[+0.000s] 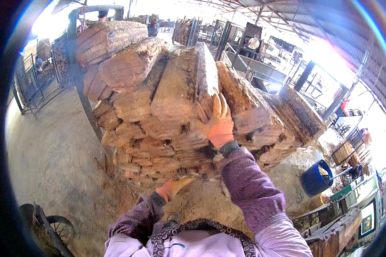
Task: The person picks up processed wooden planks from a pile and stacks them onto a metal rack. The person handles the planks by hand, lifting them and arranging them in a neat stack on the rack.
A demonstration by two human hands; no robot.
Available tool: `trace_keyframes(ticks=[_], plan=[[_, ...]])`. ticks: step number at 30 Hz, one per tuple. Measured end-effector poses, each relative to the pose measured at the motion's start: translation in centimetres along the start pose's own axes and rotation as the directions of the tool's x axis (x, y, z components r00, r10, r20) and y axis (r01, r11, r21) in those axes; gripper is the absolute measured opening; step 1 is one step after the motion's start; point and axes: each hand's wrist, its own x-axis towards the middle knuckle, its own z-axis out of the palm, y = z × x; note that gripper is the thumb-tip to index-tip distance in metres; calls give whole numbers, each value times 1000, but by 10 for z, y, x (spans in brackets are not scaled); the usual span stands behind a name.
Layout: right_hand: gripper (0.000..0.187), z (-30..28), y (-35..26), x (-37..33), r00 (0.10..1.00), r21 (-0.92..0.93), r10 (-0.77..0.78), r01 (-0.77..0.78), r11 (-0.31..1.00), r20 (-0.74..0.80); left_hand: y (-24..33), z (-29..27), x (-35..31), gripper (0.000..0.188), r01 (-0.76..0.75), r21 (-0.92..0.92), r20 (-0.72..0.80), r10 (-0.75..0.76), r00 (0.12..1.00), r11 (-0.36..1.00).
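Observation:
In front of me rises a tall stack of rough brown wood slabs (171, 98), their uneven ends facing me. My right hand (217, 122), in an orange and yellow glove, lies against the ends near the top, fingers stretched upward and slightly apart. Under its fingertips is a narrow, paler slab (206, 68). Lower down, my left hand (172, 188), gloved alike, is by the bottom of the stack's near face. Its fingers point right, stretched out, and no held thing shows in it.
A dark metal frame (75, 55) stands along the stack's left side. At the lower left is a spoked wheel (61, 229). To the right are a blue drum (316, 176) and a machine with a screen (367, 218). People work in the background.

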Motion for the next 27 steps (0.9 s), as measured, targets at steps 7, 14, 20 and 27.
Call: trace_keyframes(ticks=[7,14,20,27], plan=[[103,-85,15,36,966,39,232,-237,971,111,171,32,112,69,242,-598,244,-115,963,764],[102,-256,-34,-77,966,151,256,-251,956,-14,208,87,219,77,234,-963,249,116,962,132],[108,-377,-113,-205,784,55,455,-523,850,421,246,178,190,62,-189,-896,-206,2,979,402],[121,-469,-132,-279,736,-256,670,-668,699,-93,286,344,149,53,-127,-822,-84,102,991,555]])
